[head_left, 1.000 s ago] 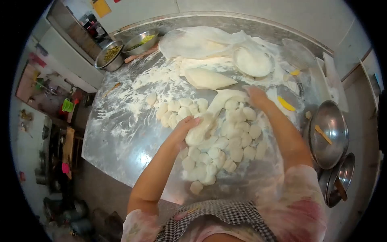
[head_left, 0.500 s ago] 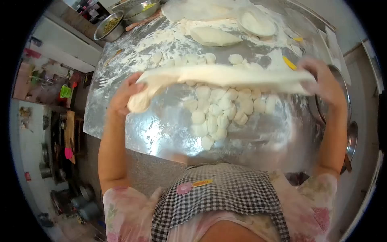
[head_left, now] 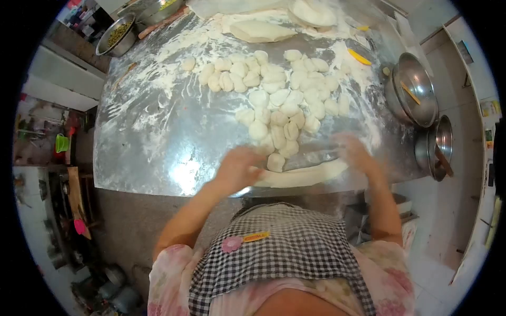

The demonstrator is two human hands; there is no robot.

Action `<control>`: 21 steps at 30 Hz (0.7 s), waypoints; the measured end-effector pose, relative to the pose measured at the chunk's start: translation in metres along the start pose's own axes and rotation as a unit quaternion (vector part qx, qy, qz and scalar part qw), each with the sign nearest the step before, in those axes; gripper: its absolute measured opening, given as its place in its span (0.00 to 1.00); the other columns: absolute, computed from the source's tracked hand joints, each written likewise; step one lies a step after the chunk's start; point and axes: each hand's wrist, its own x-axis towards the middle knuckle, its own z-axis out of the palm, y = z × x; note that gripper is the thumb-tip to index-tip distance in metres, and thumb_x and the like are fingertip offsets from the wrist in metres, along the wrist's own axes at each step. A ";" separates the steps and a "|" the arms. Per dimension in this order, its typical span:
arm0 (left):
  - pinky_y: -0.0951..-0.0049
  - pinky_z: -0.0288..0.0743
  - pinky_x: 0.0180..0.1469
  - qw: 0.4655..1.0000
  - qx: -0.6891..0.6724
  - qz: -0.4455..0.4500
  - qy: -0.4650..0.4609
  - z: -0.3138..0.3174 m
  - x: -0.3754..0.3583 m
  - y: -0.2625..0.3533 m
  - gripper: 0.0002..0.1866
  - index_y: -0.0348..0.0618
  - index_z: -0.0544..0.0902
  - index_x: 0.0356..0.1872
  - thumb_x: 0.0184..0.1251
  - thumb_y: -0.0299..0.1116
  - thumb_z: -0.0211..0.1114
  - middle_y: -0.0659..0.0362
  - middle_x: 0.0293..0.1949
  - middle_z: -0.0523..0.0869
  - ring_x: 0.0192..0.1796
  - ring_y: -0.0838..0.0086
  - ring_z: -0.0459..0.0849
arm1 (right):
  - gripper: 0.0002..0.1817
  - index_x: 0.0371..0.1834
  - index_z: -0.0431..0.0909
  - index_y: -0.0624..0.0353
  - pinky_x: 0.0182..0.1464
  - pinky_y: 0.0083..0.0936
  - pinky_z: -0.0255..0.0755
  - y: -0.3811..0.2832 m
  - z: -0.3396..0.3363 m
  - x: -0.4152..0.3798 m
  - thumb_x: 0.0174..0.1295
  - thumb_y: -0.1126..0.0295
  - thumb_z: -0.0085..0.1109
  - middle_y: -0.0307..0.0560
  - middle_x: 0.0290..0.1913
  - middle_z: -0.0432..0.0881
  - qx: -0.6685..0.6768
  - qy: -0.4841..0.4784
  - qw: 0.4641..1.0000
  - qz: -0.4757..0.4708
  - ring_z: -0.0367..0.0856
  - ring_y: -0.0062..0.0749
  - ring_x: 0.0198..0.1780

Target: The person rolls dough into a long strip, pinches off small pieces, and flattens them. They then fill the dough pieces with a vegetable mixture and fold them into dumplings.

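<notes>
A long roll of pale dough [head_left: 303,176] lies on the metal table [head_left: 137,152] close to its front edge. My left hand [head_left: 240,167] is at the roll's left end, fingers bent and blurred; whether it grips the dough is unclear. Blurred by motion, my right hand [head_left: 352,150] is by the right end, its fingers smeared. Just beyond the roll, several small round dough pieces [head_left: 276,134] lie in a loose cluster that spreads toward the back of the table. One piece [head_left: 275,162] is right beside the roll near my left hand.
Farther back are a large dough lump [head_left: 261,31], a flour-dusted dish [head_left: 312,13] and a yellow-handled tool [head_left: 359,57]. Metal bowls [head_left: 416,89] stand off the right side, with another [head_left: 444,142] nearer. At the back left is a bowl of green filling [head_left: 117,36].
The dough roll has come down from above the dough pieces onto the table's front part and looks shorter. Both hands have moved closer together and nearer to my body.
</notes>
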 end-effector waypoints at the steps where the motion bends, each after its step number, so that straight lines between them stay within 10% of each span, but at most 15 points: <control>1: 0.59 0.68 0.51 0.998 -0.028 0.013 -0.053 0.018 0.005 0.003 0.15 0.44 0.81 0.44 0.55 0.36 0.64 0.52 0.39 0.82 0.46 0.54 0.76 | 0.21 0.58 0.73 0.56 0.66 0.38 0.60 -0.025 0.013 0.006 0.61 0.64 0.49 0.56 0.60 0.73 -0.010 -0.036 0.999 0.009 0.71 0.45 0.60; 5: 0.51 0.65 0.52 0.995 0.019 0.028 -0.095 0.055 0.029 0.004 0.19 0.52 0.78 0.52 0.58 0.40 0.63 0.53 0.39 0.79 0.44 0.57 0.76 | 0.20 0.56 0.74 0.54 0.64 0.41 0.59 -0.054 0.067 0.050 0.61 0.64 0.49 0.57 0.55 0.76 -0.162 -0.170 0.972 -0.031 0.71 0.49 0.60; 9: 0.32 0.52 0.57 0.979 0.175 -0.076 -0.067 0.013 0.076 -0.020 0.23 0.57 0.77 0.56 0.56 0.40 0.63 0.56 0.45 0.76 0.51 0.59 0.74 | 0.19 0.54 0.75 0.52 0.62 0.45 0.60 -0.039 0.084 0.125 0.60 0.62 0.51 0.57 0.52 0.76 -0.183 -0.003 0.980 -0.078 0.71 0.50 0.58; 14: 0.52 0.60 0.62 0.965 0.071 -0.061 0.244 -0.011 0.091 -0.078 0.20 0.42 0.80 0.49 0.51 0.31 0.63 0.50 0.47 0.79 0.54 0.53 0.73 | 0.20 0.53 0.75 0.53 0.60 0.46 0.61 -0.065 0.033 0.134 0.58 0.60 0.53 0.58 0.52 0.76 -0.121 0.165 0.977 -0.061 0.71 0.52 0.56; 21: 0.58 0.61 0.62 0.923 0.050 -0.227 0.307 -0.018 0.012 -0.134 0.24 0.37 0.73 0.54 0.55 0.34 0.63 0.43 0.54 0.74 0.58 0.50 0.69 | 0.21 0.48 0.77 0.62 0.53 0.40 0.69 0.157 -0.073 0.127 0.57 0.58 0.52 0.60 0.45 0.81 -0.006 0.443 0.882 0.158 0.78 0.54 0.47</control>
